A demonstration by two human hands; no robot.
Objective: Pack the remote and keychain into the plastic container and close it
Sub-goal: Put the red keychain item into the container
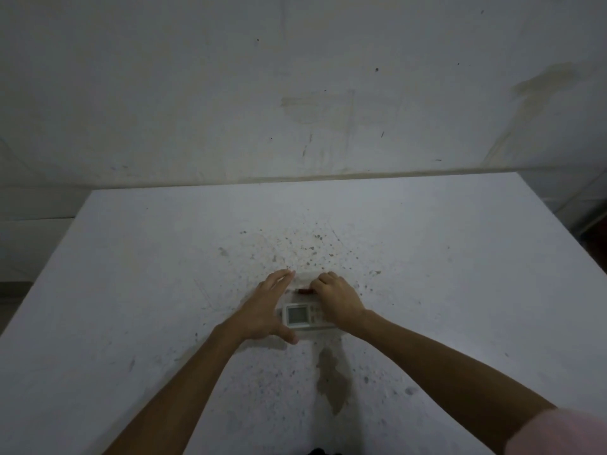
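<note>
On the stained white table (164,290), the remote (300,316) lies inside the clear plastic container (303,280) between an open, spread left hand (266,307) and a right hand (335,298) curled over its right side, grip unclear; uneven pressing could leave it unlatched.

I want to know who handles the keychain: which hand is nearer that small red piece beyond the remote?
Right. The right hand has its fingers right at the red piece; the left hand lies open just to its left, alongside the remote.
</note>
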